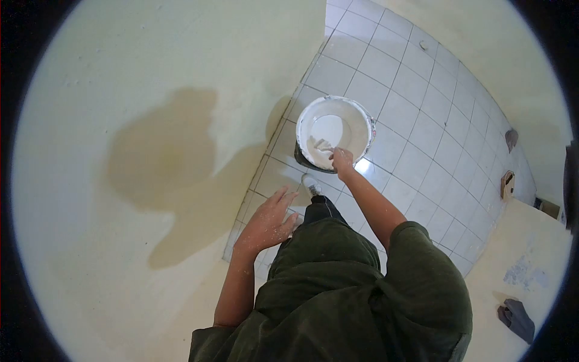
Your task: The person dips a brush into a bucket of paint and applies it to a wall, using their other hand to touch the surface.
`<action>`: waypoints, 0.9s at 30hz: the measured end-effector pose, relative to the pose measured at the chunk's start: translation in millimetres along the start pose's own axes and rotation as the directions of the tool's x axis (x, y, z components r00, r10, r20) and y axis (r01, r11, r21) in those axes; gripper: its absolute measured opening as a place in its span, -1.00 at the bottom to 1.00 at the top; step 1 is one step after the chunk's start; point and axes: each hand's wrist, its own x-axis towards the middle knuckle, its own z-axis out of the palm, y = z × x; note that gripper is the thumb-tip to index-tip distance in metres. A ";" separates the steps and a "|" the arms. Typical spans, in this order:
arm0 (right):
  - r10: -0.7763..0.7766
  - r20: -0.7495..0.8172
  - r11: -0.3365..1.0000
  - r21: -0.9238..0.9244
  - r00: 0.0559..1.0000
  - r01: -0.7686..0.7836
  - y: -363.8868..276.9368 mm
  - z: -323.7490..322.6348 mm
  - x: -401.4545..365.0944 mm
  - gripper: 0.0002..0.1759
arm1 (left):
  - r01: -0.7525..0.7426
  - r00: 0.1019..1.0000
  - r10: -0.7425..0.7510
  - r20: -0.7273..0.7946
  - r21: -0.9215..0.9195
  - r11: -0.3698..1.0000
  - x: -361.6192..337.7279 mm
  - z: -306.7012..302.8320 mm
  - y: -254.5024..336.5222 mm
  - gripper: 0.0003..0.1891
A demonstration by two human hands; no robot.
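A round white bucket (pixel 365 116) with paint-smeared edges holds white paint (pixel 329 128) and stands over something dark (pixel 303 158) in front of my feet. My right hand (pixel 342 160) is closed at the bucket's near rim, gripping a paintbrush (pixel 324 145) whose whitened head points into the bucket. The fingers hide most of its handle. My left hand (pixel 269 221), flecked with white, hovers at my left with fingers apart and nothing in it.
A pale wall (pixel 181 60) rises close on my left, over a white tiled floor (pixel 416 114). My shoe (pixel 312 184) is just below the bucket. Toward the right are a brown object (pixel 508 184), a dark cloth-like item (pixel 516 320) and a small dark object (pixel 511 140).
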 end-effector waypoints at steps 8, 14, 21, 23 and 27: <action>0.249 0.118 0.940 0.208 0.961 -0.269 4.2 -33.6 -31.7 -0.82 | -0.029 1.000 0.029 0.007 0.002 1.000 -11.5 16.0 -5.3 -0.44; 0.261 0.154 0.928 0.231 0.953 -0.292 7.6 -50.0 -46.2 -0.85 | -0.051 0.999 0.051 -0.004 0.005 0.999 -15.1 23.1 2.5 -0.40; 0.269 0.291 0.890 0.288 0.918 -0.352 11.1 -57.9 -34.8 -0.91 | -0.140 0.987 0.129 -0.098 -0.112 0.984 -8.1 23.2 18.0 -0.32; 0.242 0.298 0.899 0.288 0.923 -0.329 3.1 -54.8 -44.0 -0.95 | -0.154 0.981 0.136 -0.136 -0.138 0.978 -4.2 27.8 15.3 -0.31; 0.181 0.406 0.905 0.288 0.896 -0.314 16.0 -55.6 -36.8 -0.94 | -0.099 0.991 0.074 -0.116 -0.227 0.969 -1.8 25.7 22.7 -0.30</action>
